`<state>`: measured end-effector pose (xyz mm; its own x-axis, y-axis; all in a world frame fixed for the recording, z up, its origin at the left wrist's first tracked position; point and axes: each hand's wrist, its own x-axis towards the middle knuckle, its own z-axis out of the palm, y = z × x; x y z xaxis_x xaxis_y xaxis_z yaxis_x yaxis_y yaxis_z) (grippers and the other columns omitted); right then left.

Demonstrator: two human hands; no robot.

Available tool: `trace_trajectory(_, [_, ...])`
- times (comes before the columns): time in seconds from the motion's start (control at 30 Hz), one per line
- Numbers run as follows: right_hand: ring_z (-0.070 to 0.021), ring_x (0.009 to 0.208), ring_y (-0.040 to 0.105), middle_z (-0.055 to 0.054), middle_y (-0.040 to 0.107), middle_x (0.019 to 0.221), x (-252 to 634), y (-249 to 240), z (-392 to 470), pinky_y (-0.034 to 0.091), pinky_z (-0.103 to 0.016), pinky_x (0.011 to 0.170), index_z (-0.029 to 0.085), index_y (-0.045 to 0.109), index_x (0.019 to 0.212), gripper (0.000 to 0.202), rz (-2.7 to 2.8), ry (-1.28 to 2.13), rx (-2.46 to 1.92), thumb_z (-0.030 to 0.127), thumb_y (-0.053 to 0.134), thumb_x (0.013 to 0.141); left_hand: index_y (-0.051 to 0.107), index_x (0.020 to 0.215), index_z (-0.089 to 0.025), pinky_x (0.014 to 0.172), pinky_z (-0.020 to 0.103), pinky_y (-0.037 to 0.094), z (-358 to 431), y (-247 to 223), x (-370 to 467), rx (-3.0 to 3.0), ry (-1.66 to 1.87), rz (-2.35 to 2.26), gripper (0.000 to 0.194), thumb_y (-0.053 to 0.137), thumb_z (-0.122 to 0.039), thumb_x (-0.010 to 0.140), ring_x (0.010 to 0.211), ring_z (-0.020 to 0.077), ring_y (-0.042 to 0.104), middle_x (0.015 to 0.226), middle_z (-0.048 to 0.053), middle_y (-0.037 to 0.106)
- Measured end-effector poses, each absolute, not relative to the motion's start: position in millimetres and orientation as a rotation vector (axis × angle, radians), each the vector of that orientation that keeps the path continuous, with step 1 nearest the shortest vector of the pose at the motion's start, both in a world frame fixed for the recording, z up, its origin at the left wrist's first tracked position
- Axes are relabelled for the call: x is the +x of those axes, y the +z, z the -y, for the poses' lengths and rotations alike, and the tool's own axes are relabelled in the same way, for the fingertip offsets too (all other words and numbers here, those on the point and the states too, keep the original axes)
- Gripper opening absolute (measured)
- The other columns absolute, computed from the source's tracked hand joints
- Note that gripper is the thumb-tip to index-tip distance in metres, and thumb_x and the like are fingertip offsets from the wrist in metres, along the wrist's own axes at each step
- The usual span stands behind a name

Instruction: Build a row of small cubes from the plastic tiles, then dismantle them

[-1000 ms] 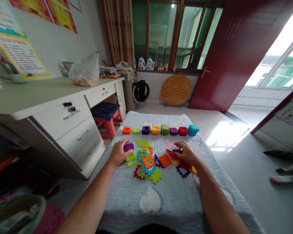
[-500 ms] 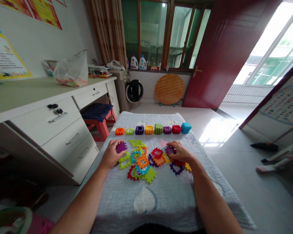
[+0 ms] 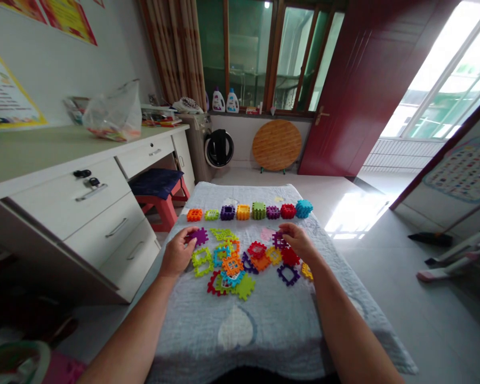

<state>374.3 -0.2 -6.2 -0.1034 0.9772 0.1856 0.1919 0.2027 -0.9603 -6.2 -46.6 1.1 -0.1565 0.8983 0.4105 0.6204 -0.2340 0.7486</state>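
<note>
My left hand (image 3: 179, 249) grips a solid purple toothed tile (image 3: 200, 236) between thumb and fingers, at the left side of the cloth. On the right, my right hand (image 3: 298, 241) has its fingers closed at the edge of a purple window tile (image 3: 279, 240). Just under that hand lie a red tile (image 3: 290, 257) and a dark purple frame tile (image 3: 288, 274). Between the hands is a loose pile with an orange window tile (image 3: 232, 264) on top, a lime green tile (image 3: 245, 287) in front and a green frame tile (image 3: 202, 262) at its left.
A row of several stacks, among them a green stack (image 3: 258, 210) and a blue stack (image 3: 304, 208), runs along the far part of the cloth-covered table (image 3: 280, 325). Left stand a white desk (image 3: 56, 154) and a stool (image 3: 160, 186). A red door (image 3: 364, 85) is at the back right.
My right hand has risen a little and shifted away from me at the purple window tile, uncovering more of the red tile. My left hand still holds its purple tile, now slightly higher.
</note>
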Motion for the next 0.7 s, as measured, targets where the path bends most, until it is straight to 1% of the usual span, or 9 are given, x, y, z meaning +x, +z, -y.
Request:
trace_trajectory(0.1, [-0.0143,0.070,0.060,-0.002,0.064,0.083,371.4,2.9,3.8,0.049,-0.030,0.066,0.018,0.059,0.096,0.032,1.446,0.988,-1.191,0.027,0.058,0.064,0.061,0.109,-0.019,0.084,0.034,0.053,46.6,1.3,-6.8,1.747,1.350,-1.707,0.034,0.052,-0.033,0.080,0.082,0.0187,0.067,0.104,0.005,0.069])
trace_trajectory(0.23, [-0.0138,0.070,0.060,-0.001,0.063,0.086,366.7,10.0,8.7,0.051,-0.033,0.067,0.019,0.058,0.102,0.036,1.417,1.048,-1.170,0.030,0.058,0.067,0.062,0.110,-0.019,0.081,0.033,0.054,46.9,2.4,-7.1,1.693,1.342,-1.702,0.035,0.052,-0.033,0.080,0.082,0.0194,0.068,0.103,0.005,0.070])
trace_trajectory(0.33, [-0.0130,0.069,0.059,0.000,0.062,0.084,364.4,9.3,9.0,0.051,-0.031,0.067,0.019,0.059,0.100,0.035,1.461,1.001,-1.180,0.030,0.058,0.066,0.062,0.111,-0.019,0.081,0.033,0.054,47.0,2.7,-5.6,1.645,1.347,-1.671,0.036,0.052,-0.033,0.080,0.083,0.0198,0.069,0.104,0.005,0.070])
trace_trajectory(0.4, [-0.0129,0.067,0.058,0.000,0.062,0.081,363.3,7.6,8.2,0.050,-0.031,0.067,0.019,0.060,0.096,0.033,1.487,0.941,-1.189,0.030,0.059,0.065,0.062,0.113,-0.018,0.083,0.034,0.054,46.6,2.6,-4.4,1.615,1.364,-1.645,0.037,0.053,-0.033,0.080,0.088,0.0208,0.068,0.107,0.007,0.070])
trace_trajectory(0.47, [-0.0128,0.065,0.057,-0.001,0.063,0.080,362.2,6.0,7.4,0.050,-0.031,0.065,0.019,0.061,0.095,0.032,1.463,0.926,-1.197,0.032,0.061,0.065,0.061,0.114,-0.017,0.088,0.036,0.053,46.0,2.2,-3.6,1.601,1.390,-1.625,0.039,0.054,-0.033,0.079,0.098,0.0224,0.067,0.110,0.009,0.069])
trace_trajectory(0.53, [-0.0128,0.064,0.059,-0.001,0.063,0.082,361.1,4.8,6.5,0.051,-0.031,0.064,0.019,0.060,0.096,0.034,1.392,0.946,-1.191,0.035,0.063,0.067,0.061,0.114,-0.016,0.092,0.037,0.052,45.5,1.9,-3.2,1.590,1.418,-1.606,0.041,0.056,-0.033,0.078,0.105,0.0235,0.064,0.113,0.010,0.068])
trace_trajectory(0.63, [-0.0137,0.065,0.061,-0.001,0.062,0.086,360.4,2.8,4.1,0.054,-0.033,0.064,0.019,0.058,0.098,0.038,1.302,0.959,-1.171,0.041,0.066,0.068,0.061,0.114,-0.015,0.093,0.038,0.051,45.3,1.8,-2.6,1.564,1.443,-1.574,0.041,0.058,-0.035,0.078,0.107,0.0237,0.063,0.113,0.011,0.067])
trace_trajectory(0.7, [-0.0152,0.066,0.062,-0.002,0.063,0.084,361.9,1.5,2.1,0.055,-0.035,0.066,0.019,0.059,0.097,0.039,1.330,0.940,-1.198,0.044,0.066,0.068,0.061,0.113,-0.015,0.092,0.037,0.052,45.4,1.8,-1.6,1.552,1.454,-1.558,0.041,0.059,-0.036,0.078,0.106,0.0237,0.063,0.112,0.010,0.068])
